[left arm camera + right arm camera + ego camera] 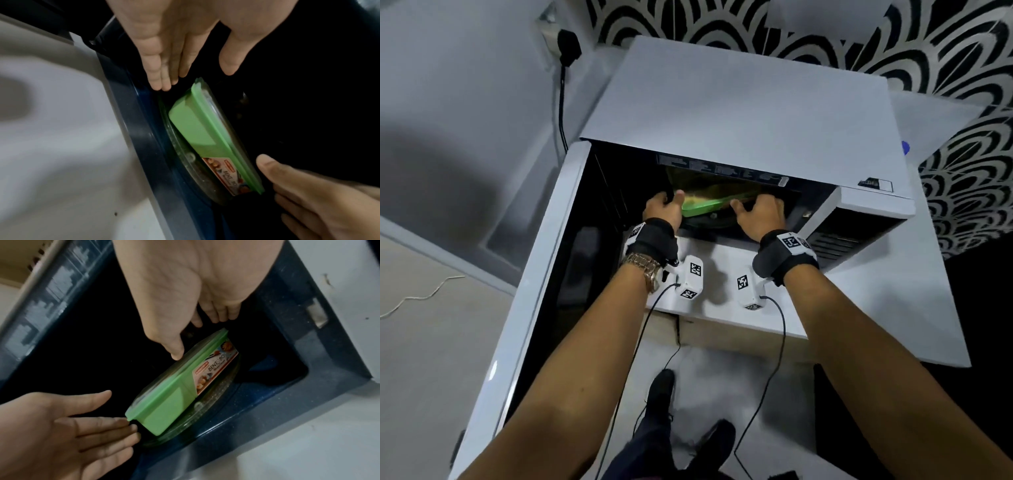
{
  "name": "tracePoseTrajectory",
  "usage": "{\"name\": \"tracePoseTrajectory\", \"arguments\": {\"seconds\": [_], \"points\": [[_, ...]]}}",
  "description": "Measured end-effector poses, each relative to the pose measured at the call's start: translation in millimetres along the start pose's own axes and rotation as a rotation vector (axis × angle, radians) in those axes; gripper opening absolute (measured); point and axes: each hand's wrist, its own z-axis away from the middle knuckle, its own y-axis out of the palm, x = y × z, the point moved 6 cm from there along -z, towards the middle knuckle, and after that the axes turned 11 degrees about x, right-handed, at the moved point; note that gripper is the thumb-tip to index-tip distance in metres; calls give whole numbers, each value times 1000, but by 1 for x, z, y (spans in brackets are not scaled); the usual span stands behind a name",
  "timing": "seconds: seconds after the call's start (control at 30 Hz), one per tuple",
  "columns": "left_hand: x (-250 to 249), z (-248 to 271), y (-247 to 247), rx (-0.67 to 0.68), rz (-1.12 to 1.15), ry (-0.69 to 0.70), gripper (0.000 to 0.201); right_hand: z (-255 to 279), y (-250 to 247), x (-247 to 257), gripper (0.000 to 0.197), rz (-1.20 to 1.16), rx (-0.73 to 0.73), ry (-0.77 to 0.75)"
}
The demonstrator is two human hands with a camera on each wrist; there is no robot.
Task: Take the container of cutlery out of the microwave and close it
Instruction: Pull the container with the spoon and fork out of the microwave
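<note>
A person's left hand [661,209], fingers straight and together, reaches toward the nine o'clock end of a green container [709,205] on the glass turntable [218,395] inside the open microwave [739,113]; the right hand [760,214], fingers extended, nears its three o'clock end.

Black-and-white scalloped wallpaper [945,51], grey floor [431,342], white counter [876,308], plugged wall socket [568,44].

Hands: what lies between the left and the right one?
The green container, on the glass turntable, lies between the left hand and right hand; the right wrist view shows it best.
</note>
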Motion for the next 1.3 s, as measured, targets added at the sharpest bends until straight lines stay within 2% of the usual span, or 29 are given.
{"name": "tracePoseTrajectory", "arguments": {"seconds": [0.1, 0.23, 0.43, 0.57, 0.67, 0.73, 0.8, 0.93, 1.17, 1.3], "points": [[-3, -10, 0, 3, -118, 23, 51, -13, 4, 0, 52, 49, 54, 81], [-7, -20, -1, 20, -228, 40, 44, -27, 9, 1, 53, 90, 202, 191], [-12, -30, -7, 42, -313, 31, 44, -39, 7, 10, 47, 107, 244, 125], [-10, -29, -14, 22, -296, 18, 42, -37, 8, 9, 44, 81, 214, 146], [-10, -22, -21, 7, -250, 40, 35, -30, 13, 7, 60, 66, 207, 201], [-9, -15, -27, -19, -197, 60, 25, -22, 12, 7, 69, -24, 117, 192], [-7, -5, -31, -38, -143, 76, 26, -11, 12, 3, 71, -151, -6, 155], [-2, 19, -37, -71, -151, 121, 24, 15, 24, -9, 77, -243, -52, 126], [23, 58, -37, -50, -171, 89, 26, 58, 36, -33, 81, -270, -88, 33], [40, 85, -38, -63, -230, 95, 24, 77, 34, -53, 67, -263, -75, -2]]}}
